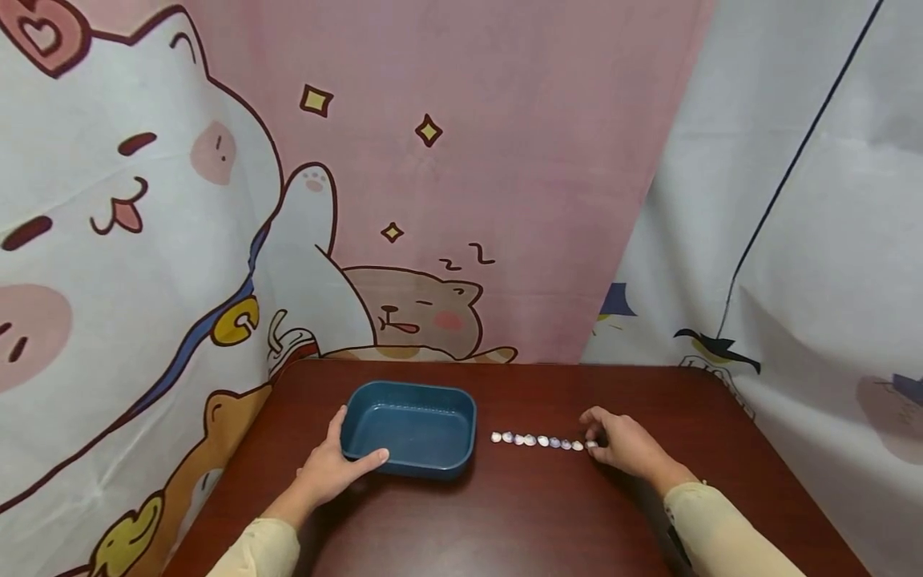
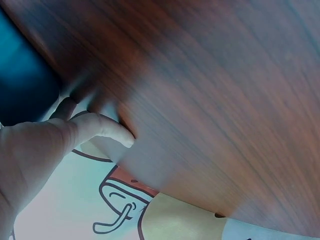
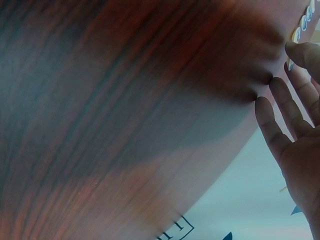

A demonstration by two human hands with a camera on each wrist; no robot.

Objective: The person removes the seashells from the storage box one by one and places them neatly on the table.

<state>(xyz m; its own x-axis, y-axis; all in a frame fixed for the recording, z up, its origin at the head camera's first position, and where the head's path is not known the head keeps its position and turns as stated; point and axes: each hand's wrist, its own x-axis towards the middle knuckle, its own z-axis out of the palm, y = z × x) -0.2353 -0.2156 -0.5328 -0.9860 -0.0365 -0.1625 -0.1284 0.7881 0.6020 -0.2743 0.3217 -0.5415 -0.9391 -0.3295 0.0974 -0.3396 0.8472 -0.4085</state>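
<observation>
A dark blue rectangular baking dish (image 1: 417, 437) sits on the table, with nothing inside it. My left hand (image 1: 328, 469) holds its near-left corner, the thumb over the rim and the fingers along the outer left side. In the left wrist view a blurred part of the dish (image 2: 25, 75) shows at the left edge, beside the left hand (image 2: 60, 130). To the right of the dish, several small white and purple seashells (image 1: 530, 440) lie in a straight row. At the row's right end my right hand (image 1: 626, 443) pinches a shell (image 1: 591, 445) between thumb and index finger.
The brown wooden table (image 1: 476, 529) reaches back to a pink and white curtain (image 1: 534, 176) printed with cartoon cats. On the right the white curtain (image 1: 815, 240) hangs close along the table's edge.
</observation>
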